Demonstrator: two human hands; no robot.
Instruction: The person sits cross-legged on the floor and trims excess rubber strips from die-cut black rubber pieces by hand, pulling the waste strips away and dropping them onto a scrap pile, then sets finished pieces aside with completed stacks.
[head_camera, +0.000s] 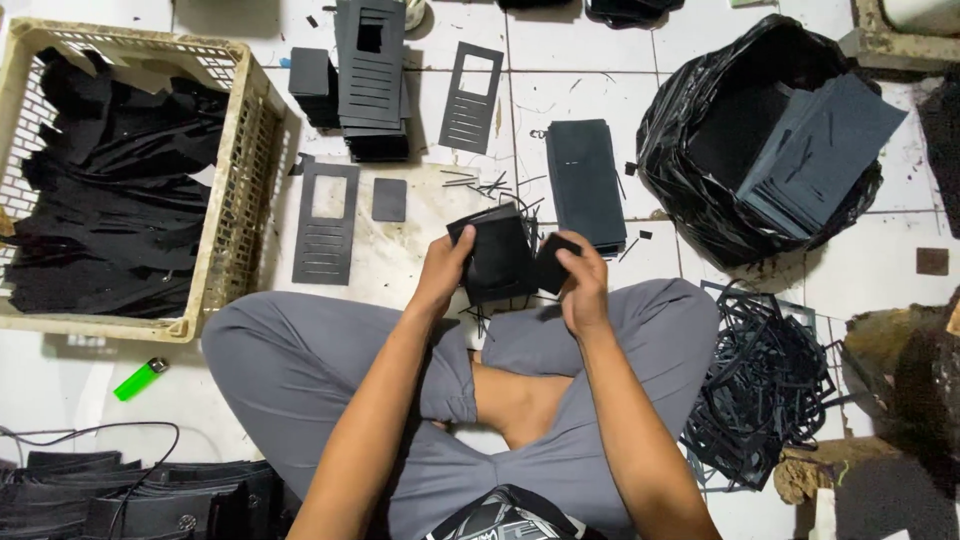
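My left hand (440, 272) grips the black sheet stack (497, 258) at its left edge, my right hand (583, 287) pinches a small black piece (553, 262) touching the stack's right side.

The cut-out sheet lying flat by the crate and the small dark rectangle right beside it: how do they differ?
The cut-out sheet is tall and long; the small rectangle is short, a fraction of its size. The sheet has a rectangular window near the top and rows of slits below; the rectangle is solid, with no openings. The sheet reaches closer to the person's knee; the rectangle sits level with the sheet's upper part. Both are dark grey, lie flat on the floor, and are untouched by either hand.
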